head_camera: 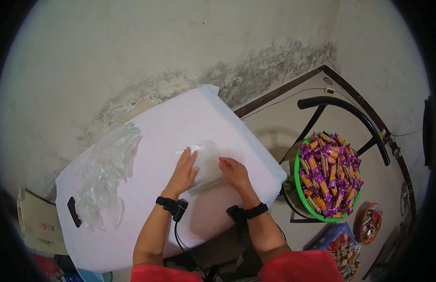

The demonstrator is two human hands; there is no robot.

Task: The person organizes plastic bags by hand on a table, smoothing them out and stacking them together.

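A flat clear plastic bag (208, 165) lies on the white-covered table (158, 218) before me. My left hand (183, 172) rests on its left edge with the fingers stretched out. At the bag's right edge is my right hand (235, 172), its fingers curled inward; whether it pinches the plastic cannot be told. Each wrist wears a black strap with a small device. Farther left on the cloth lies a crumpled heap of clear plastic bags (105, 176), with a black flat object (74, 212) beside it.
A green basin (299, 190) heaped with purple-wrapped snack bars (330, 176) sits on a black-framed chair (345, 100) at right. Below it stand a blue crate (339, 229) and a red basket (361, 225) of packets. A cardboard box (41, 225) is at lower left; a stained wall borders the table.
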